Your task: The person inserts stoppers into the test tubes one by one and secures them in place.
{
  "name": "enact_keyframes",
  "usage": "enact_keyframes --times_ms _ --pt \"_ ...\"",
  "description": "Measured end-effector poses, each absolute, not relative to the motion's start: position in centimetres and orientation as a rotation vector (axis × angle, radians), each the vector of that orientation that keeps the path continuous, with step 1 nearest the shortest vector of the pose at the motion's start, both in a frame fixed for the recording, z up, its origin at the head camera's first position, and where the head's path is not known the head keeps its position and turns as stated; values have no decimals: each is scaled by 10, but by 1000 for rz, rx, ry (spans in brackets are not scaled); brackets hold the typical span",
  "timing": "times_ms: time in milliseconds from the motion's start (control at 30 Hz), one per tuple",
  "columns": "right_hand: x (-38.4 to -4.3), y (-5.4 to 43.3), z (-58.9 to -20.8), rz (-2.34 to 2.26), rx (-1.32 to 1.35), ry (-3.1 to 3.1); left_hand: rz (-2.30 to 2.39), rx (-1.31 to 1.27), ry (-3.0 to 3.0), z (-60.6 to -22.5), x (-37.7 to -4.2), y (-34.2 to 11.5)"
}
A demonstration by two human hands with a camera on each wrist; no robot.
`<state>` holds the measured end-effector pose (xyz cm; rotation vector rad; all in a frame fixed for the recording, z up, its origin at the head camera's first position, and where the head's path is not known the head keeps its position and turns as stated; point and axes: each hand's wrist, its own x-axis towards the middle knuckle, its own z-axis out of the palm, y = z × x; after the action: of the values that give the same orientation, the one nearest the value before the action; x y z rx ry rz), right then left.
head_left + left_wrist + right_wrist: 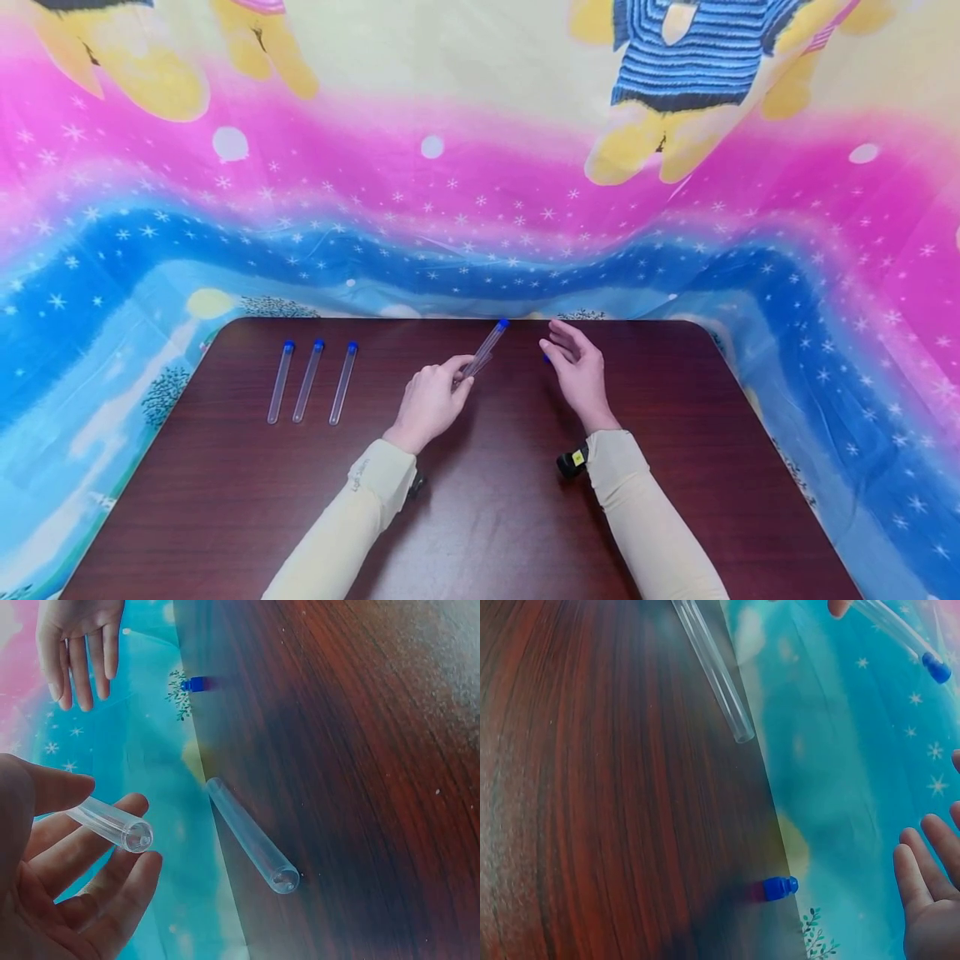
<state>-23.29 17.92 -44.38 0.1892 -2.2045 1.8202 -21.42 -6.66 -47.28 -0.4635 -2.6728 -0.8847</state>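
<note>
My left hand point(431, 408) pinches a clear test tube point(489, 342) between thumb and fingers above the table. The tube is tilted, its blue cap point(935, 667) at the far end and its rounded bottom toward the palm in the left wrist view. Below it, an uncapped clear test tube point(251, 832) lies on the tabletop, mostly covered by the hand in the head view. A loose blue cap point(780, 888) lies near the table's far edge. My right hand point(581, 375) hovers near that cap, fingers loosely extended, holding nothing.
Three clear test tubes with blue caps lie side by side at the table's left: one outermost point(281, 387), one in the middle point(307, 385), one nearer my left hand point(343, 387). The dark wooden table point(480, 533) ends at a patterned cloth backdrop point(480, 200).
</note>
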Motion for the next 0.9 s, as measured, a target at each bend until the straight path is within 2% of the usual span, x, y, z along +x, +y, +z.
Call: enact_keyframes --times_ms 400,900 --pt "-259 199 -487 1792 117 -2197 -983 -435 -2641 -474 -216 -77" --pt "-262 210 -493 1572 1 -2396 -1002 -330 -2654 -479 -222 -101"
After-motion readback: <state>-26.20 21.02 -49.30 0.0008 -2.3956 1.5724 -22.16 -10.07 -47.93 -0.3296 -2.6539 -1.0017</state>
